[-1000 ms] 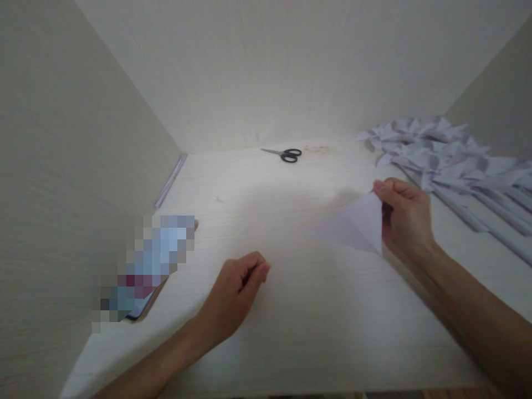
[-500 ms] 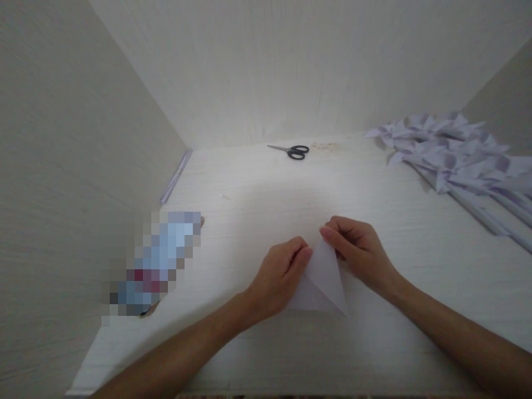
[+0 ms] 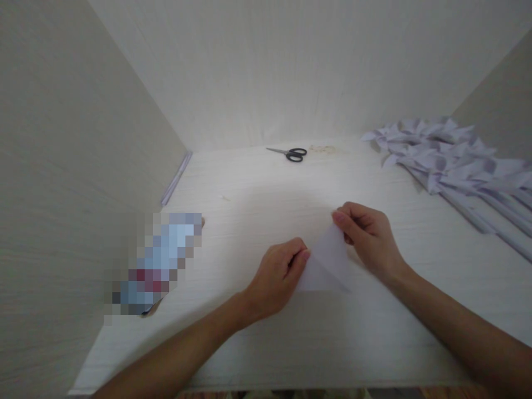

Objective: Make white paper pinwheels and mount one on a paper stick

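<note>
Currently, the left hand (image 3: 279,275) and right hand (image 3: 368,235) are pinching a folded paper sheet (image 3: 331,256) at its edges. Likely light and crease-prone, it is favouring fingertip corner holds.

We are holding thin white paper sheet (image 3: 331,261), faintly lilac, folded into pointed, roughly triangular shape. With right hand (image 3: 369,238), we are pinching its upper corner. With left hand (image 3: 276,280), we are gripping its left side, hiding that part from view. Diagonal line is running across paper from near left fingertips to lower right corner. Lower edge is lying nearly level; outline is blurring slightly.
</note>
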{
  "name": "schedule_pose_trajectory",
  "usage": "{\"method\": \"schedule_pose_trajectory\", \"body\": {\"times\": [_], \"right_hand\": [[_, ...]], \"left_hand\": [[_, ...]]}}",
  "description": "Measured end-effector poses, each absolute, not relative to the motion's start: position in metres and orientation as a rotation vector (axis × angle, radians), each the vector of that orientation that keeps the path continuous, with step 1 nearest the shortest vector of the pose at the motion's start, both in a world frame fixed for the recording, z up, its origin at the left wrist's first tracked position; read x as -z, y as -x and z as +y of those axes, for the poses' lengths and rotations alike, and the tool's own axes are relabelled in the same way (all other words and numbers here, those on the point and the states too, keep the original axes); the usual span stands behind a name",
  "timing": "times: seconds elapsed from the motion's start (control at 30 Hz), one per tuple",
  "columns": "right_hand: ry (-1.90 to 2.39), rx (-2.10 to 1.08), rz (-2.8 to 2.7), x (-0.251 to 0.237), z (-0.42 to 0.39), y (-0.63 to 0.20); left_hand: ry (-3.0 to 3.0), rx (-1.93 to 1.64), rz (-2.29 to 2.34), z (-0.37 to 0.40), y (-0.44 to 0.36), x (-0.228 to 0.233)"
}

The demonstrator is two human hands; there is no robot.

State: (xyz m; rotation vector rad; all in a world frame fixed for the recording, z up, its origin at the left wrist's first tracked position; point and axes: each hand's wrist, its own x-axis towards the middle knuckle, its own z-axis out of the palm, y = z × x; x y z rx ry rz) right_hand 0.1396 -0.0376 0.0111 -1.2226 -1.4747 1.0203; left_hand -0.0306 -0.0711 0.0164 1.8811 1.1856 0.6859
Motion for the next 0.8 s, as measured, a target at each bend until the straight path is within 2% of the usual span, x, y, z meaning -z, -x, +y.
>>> {"method": "schedule_pose_trajectory", "body": {"times": [0.2,0.3,0.37,0.43,0.57,0.8], "right_hand": [[1.144,-0.993,-1.127,-0.018,-0.014,-0.172],[1.111,-0.877,-0.925,-0.024,-0.008,-0.185],[1.108,-0.925,-0.939,-0.022,-0.009,-0.184],[1.148,-1.124,-1.052,-0.016,-0.013,-0.177],[1.136,-1.267,-1.215,-0.004,-0.023,-0.155],[1.214,-1.162,-1.234,-0.003,-0.031,-0.142]], "left_hand": [[-1.874,-0.719,1.194,-0.071,0.036,-0.014],[-1.791,-0.744,1.253,-0.069,0.041,-0.008],[-1.664,-0.818,1.333,-0.066,0.043,-0.005],[-1.578,-0.872,1.357,-0.064,0.044,-0.004],[-1.602,-0.821,1.27,-0.065,0.042,-0.005],[-1.805,-0.644,1.244,-0.074,0.036,-0.006]]}}
